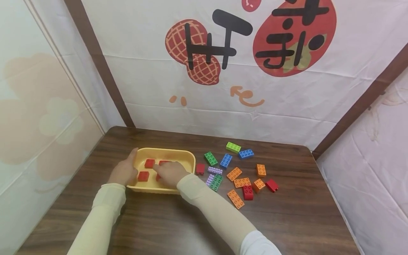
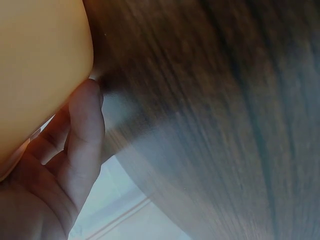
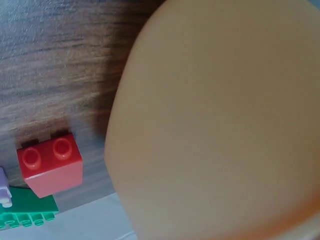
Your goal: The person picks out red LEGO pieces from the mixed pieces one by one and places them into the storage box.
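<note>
- Where white printed cloth [image 1: 223, 71] hangs behind and to the right, a dark wood-grain table [image 1: 287, 219] is seen filling the corner, with a pale panel [image 1: 38, 124] along its left edge.
- Bare tabletop is left along the near edge and at the far right; the back edge meets the cloth.
- A yellow tray [image 1: 178, 154] is set left of centre, well in from every edge, with red bricks [image 1: 149, 163] lying inside it.
- The left hand [image 1: 123, 170] is laid against the tray's left wall; in the left wrist view its fingers [image 2: 82, 135] are seen straight and together against the yellow wall [image 2: 40, 65], which the head view does not resolve.
- The right hand [image 1: 170, 173] is held inside the tray over the bricks; whether its fingers pinch one cannot be told.
- Loose bricks are scattered right of the tray: orange [image 1: 234, 173], green [image 1: 210, 158], blue [image 1: 245, 153], lilac [image 1: 215, 170].
- A small red brick [image 3: 50, 164] just beside the tray's outer wall is shown close only by the right wrist view.
</note>
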### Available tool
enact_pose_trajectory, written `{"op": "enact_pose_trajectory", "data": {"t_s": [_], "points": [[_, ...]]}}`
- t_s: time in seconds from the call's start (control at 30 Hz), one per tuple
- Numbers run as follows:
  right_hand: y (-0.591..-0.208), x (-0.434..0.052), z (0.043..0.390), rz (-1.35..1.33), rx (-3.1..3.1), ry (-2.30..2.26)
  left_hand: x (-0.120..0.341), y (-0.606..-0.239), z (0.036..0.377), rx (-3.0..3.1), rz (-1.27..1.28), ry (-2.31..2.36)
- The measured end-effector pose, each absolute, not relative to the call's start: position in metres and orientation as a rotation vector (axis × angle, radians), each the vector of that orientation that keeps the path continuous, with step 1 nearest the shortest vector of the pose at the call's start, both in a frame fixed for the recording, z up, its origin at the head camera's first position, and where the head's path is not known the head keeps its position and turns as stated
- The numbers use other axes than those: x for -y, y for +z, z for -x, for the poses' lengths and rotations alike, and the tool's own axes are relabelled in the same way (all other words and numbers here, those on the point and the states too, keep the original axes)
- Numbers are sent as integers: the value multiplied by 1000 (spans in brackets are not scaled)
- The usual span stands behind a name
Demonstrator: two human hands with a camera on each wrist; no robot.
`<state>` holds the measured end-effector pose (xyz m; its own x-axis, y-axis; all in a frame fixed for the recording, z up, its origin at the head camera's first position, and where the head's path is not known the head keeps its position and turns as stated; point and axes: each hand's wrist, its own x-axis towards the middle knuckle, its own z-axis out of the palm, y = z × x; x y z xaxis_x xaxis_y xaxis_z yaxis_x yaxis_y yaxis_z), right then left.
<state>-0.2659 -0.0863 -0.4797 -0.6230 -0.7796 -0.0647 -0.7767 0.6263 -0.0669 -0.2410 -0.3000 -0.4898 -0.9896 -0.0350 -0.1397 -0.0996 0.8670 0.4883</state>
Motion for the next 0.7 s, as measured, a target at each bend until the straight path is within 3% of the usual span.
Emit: {"op": "enact_pose_trajectory", "data": {"t_s": [0.7], "points": [[-450, 56, 269, 1193, -2820, -23, 303, -494, 242, -2918, 81, 754]]}}
